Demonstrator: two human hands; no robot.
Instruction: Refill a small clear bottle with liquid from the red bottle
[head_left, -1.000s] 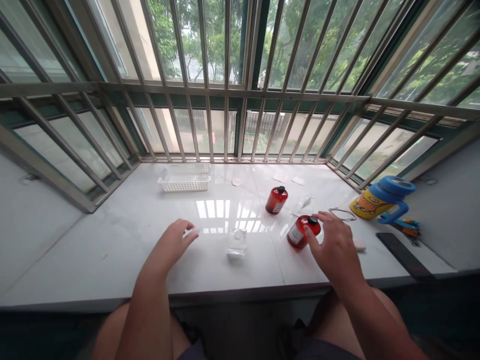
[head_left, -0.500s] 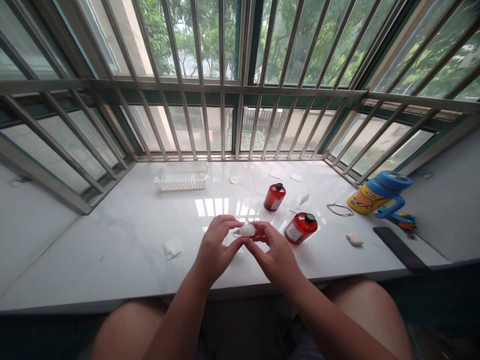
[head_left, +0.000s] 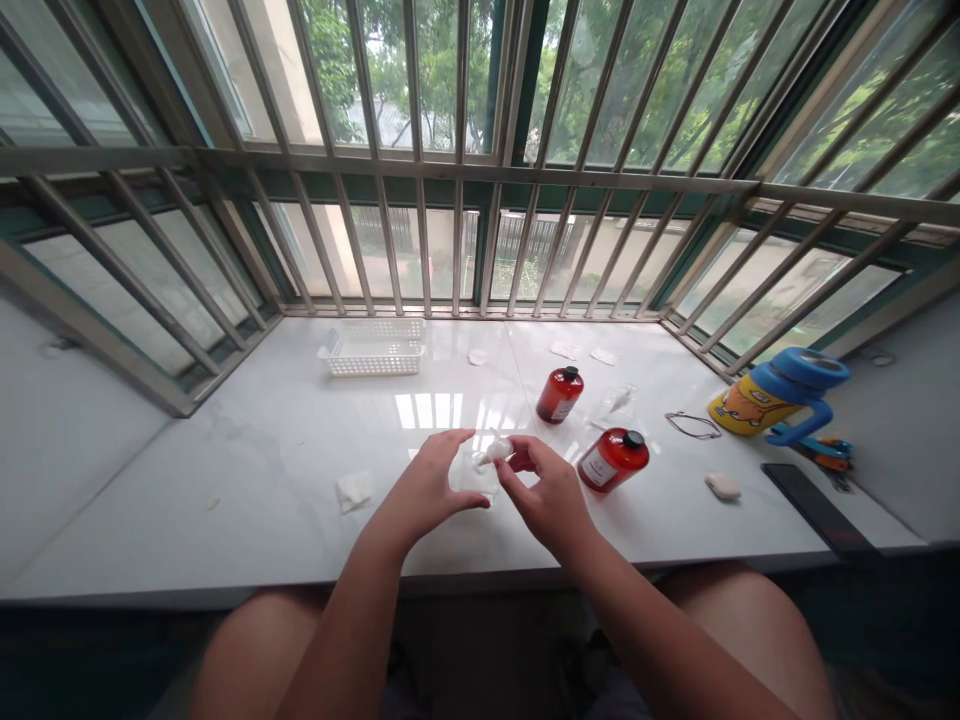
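Note:
My left hand (head_left: 427, 485) is curled round a small clear glass jar (head_left: 478, 473) standing on the white marble sill (head_left: 247, 470). My right hand (head_left: 546, 490) pinches a small white cotton ball (head_left: 498, 450) just above the jar's mouth. A red bottle with a black cap (head_left: 611, 459) lies tilted just right of my right hand. A second red bottle (head_left: 559, 394) stands upright farther back.
A white plastic basket (head_left: 373, 347) sits at the back left. White cotton pads (head_left: 354, 490) lie on the sill at left, at right (head_left: 722, 486) and near the window bars. A yellow and blue mug (head_left: 776, 395), a wire loop (head_left: 691, 425) and a black phone (head_left: 817, 510) are at right.
My right hand left the tilted red bottle and came to the middle. Both hands met on a white cotton ball; now the left holds the jar and the right holds the ball over it.

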